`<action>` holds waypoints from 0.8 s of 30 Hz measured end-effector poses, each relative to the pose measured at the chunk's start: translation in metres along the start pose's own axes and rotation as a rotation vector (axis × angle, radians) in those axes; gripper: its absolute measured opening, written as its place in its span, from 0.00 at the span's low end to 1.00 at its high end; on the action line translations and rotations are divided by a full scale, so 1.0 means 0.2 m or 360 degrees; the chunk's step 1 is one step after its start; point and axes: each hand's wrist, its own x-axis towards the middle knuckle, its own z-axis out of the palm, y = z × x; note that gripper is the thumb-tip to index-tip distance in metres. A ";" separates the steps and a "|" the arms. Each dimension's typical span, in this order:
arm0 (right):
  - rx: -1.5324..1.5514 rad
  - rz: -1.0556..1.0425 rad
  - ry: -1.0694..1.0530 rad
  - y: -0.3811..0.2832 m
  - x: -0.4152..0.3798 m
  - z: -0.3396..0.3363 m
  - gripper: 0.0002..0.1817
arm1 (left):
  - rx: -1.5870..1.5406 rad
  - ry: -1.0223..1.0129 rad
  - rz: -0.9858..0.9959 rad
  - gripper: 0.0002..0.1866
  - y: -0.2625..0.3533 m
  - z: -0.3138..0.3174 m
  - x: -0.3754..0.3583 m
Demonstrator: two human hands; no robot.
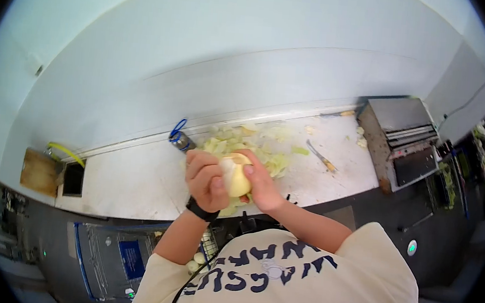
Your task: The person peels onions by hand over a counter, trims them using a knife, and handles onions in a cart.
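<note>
A round, smooth, pale-yellow vegetable (241, 177), like a stripped cabbage head, is held up over the worktop. My right hand (261, 185) wraps its right side, thumb across the front. My left hand (205, 178), with a black band at the wrist, is closed against its left side. A whitish blur lies between those fingers and the vegetable; whether they grip a leaf or a tool cannot be seen. Behind and beneath both hands spreads a heap of pale green leaves (276, 160). A brownish patch marks the vegetable's top.
On the white worktop (131, 170) stand a dark bottle with a blue loop (181, 140) and, to the right, a wooden-handled knife (323, 157). A metal box (397, 130) is at the right end. A yellow hose (68, 150) hangs by the sink; a blue-edged cart (106, 255) is below.
</note>
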 end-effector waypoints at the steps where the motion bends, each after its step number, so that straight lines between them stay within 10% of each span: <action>1: -0.0014 0.0003 0.0002 0.01 0.01 0.00 0.22 | 0.0013 -0.0002 -0.0022 0.12 0.00 0.00 -0.01; 15: 0.0743 0.0564 0.0034 0.12 0.07 -0.01 0.28 | -0.0487 0.0243 -0.0587 0.07 -0.02 0.01 -0.06; 19: 0.0780 0.0606 0.0158 0.13 0.07 0.05 0.29 | 0.0172 -0.0264 -0.0037 0.09 0.00 -0.09 -0.04; 24: 0.0390 0.0378 -0.0027 0.31 0.07 0.03 0.23 | 0.0191 -0.0153 0.0120 0.15 -0.15 -0.13 -0.20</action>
